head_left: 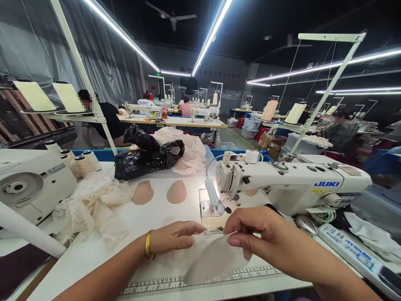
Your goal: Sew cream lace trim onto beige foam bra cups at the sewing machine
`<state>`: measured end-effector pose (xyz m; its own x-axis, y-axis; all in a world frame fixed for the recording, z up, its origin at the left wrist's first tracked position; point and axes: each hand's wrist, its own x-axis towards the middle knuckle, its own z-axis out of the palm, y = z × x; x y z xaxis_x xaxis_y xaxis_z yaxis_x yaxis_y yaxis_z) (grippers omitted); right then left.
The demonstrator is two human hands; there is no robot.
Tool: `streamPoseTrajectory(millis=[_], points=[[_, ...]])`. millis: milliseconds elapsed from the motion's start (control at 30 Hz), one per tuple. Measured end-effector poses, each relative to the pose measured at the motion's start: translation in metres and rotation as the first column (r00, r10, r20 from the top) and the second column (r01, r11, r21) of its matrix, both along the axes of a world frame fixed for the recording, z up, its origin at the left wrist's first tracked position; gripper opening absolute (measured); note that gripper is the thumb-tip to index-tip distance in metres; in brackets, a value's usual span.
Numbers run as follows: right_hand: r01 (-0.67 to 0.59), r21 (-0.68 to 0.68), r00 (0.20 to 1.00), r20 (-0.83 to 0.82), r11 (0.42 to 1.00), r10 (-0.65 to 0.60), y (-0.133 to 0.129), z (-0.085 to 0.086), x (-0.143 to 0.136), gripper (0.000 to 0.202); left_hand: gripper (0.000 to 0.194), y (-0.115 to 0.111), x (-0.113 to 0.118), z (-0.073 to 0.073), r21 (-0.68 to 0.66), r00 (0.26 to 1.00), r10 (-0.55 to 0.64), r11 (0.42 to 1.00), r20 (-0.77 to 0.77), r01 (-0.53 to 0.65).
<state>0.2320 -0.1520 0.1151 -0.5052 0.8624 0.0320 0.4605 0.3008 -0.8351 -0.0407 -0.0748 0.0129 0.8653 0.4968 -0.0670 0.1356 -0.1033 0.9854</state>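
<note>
I hold a pale piece of fabric (213, 259) in front of the JUKI sewing machine (291, 184), just short of its needle plate (210, 207). My left hand (175, 237), with a gold bangle (148, 244) at the wrist, is closed on the fabric's upper left edge, fingers curled over it. My right hand (260, 234) pinches the upper right edge between thumb and fingertips, and the rest of the fabric hangs down over the printed ruler (194, 284) along the front of the white table (94, 255).

Between my hands and the machine's needle, the plate is lit by the small lamp (213, 192) on a bent stalk. Left of the machine's head, two skin-coloured bra cups (159, 192) lie side by side on the table. Further left of them sits a loose heap of cream lace (90, 205), touching the foot of a second white machine (31, 188). Behind the cups, a crumpled black plastic bag (147, 154) rests against a mound of pale lace fabric (191, 150). Cream thread cones (83, 161) stand behind the lace heap.

To the right of the JUKI machine lie a coiled white cable (322, 214), a control panel (347, 246) and a crumpled white cloth (372, 238). Beyond the machine, other people sit at their own sewing tables, well apart from me.
</note>
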Motion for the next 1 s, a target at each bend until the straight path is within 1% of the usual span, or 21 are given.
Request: streamPoseTrajectory(millis=[67,133,233,333,400,433,500,533,600,633,667,700,733,767,833,867,900,933,967,1000], points=[[0.016,0.007,1.0,-0.007,1.0,-0.016,-0.002,0.008,0.009,0.013,0.074,0.005,-0.015,-0.016,0.028,0.994,0.098,0.995,-0.04,-0.097],[0.017,0.016,1.0,-0.019,1.0,-0.017,-0.004,0.015,0.015,0.012,0.068,0.013,-0.032,-0.025,0.096,0.986,0.155,0.984,-0.064,-0.148],[-0.008,0.043,1.0,-0.014,0.999,0.009,-0.008,0.027,0.019,0.013,0.06,0.027,-0.054,-0.024,0.144,0.974,0.191,0.974,-0.124,-0.173],[-0.077,0.081,0.997,0.037,0.994,0.075,-0.013,0.044,0.017,0.014,0.061,0.037,-0.066,-0.016,0.179,0.958,0.2,0.97,-0.204,-0.165],[-0.114,0.118,0.991,0.078,0.986,0.105,-0.015,0.053,0.014,0.013,0.06,0.034,-0.064,-0.004,0.224,0.946,0.239,0.956,-0.22,-0.189],[-0.132,0.137,0.987,0.111,0.982,0.117,-0.016,0.056,0.011,0.012,0.06,0.028,-0.059,0.004,0.245,0.944,0.261,0.946,-0.2,-0.21],[-0.185,0.174,0.967,0.21,0.967,0.148,-0.015,0.058,0.004,0.009,0.062,0.01,-0.043,0.027,0.277,0.958,0.27,0.932,-0.102,-0.233],[-0.22,0.195,0.951,0.261,0.956,0.165,-0.014,0.057,-0.001,0.008,0.068,-0.001,-0.033,0.039,0.269,0.975,0.22,0.941,-0.032,-0.204],[-0.278,0.227,0.922,0.334,0.933,0.193,-0.012,0.052,-0.01,0.011,0.081,-0.024,-0.01,0.063,0.211,0.993,0.074,0.973,0.091,-0.092],[-0.293,0.236,0.915,0.349,0.927,0.2,-0.011,0.048,-0.014,0.013,0.082,-0.034,0.001,0.071,0.184,0.991,0.002,0.983,0.135,-0.028],[-0.297,0.238,0.914,0.352,0.925,0.203,-0.01,0.045,-0.017,0.015,0.08,-0.041,0.011,0.076,0.159,0.989,-0.051,0.987,0.137,0.029],[-0.29,0.231,0.917,0.344,0.929,0.201,-0.009,0.042,-0.019,0.016,0.076,-0.046,0.018,0.077,0.121,0.988,-0.081,0.991,0.135,0.064],[-0.275,0.226,0.924,0.33,0.935,0.193,-0.008,0.039,-0.019,0.018,0.069,-0.048,0.023,0.073,0.068,0.986,-0.093,0.994,0.135,0.084],[-0.255,0.223,0.932,0.316,0.941,0.177,-0.007,0.036,-0.019,0.019,0.064,-0.048,0.026,0.066,-0.001,0.987,-0.087,0.996,0.132,0.088],[-0.209,0.24,0.943,0.307,0.948,0.13,-0.003,0.031,-0.015,0.021,0.057,-0.042,0.025,0.048,-0.149,0.992,-0.041,0.987,0.117,0.058],[-0.187,0.257,0.945,0.311,0.948,0.102,-0.001,0.028,-0.012,0.023,0.055,-0.038,0.022,0.039,-0.191,0.995,-0.011,0.981,0.097,0.03],[-0.161,0.284,0.947,0.316,0.945,0.066,0.002,0.024,-0.01,0.024,0.053,-0.034,0.018,0.032,-0.197,0.997,0.024,0.98,0.073,-0.009],[-0.128,0.321,0.948,0.317,0.938,0.021,0.005,0.02,-0.009,0.026,0.05,-0.029,0.014,0.029,-0.155,0.997,0.069,0.986,0.045,-0.061],[-0.089,0.376,0.951,0.307,0.922,-0.034,0.008,0.014,-0.009,0.027,0.045,-0.025,0.01,0.028,-0.059,0.991,0.135,0.989,0.015,-0.133],[-0.05,0.456,0.954,0.284,0.889,-0.093,0.01,0.006,-0.011,0.028,0.039,-0.021,0.006,0.03,0.083,0.976,0.219,0.972,-0.002,-0.218]])
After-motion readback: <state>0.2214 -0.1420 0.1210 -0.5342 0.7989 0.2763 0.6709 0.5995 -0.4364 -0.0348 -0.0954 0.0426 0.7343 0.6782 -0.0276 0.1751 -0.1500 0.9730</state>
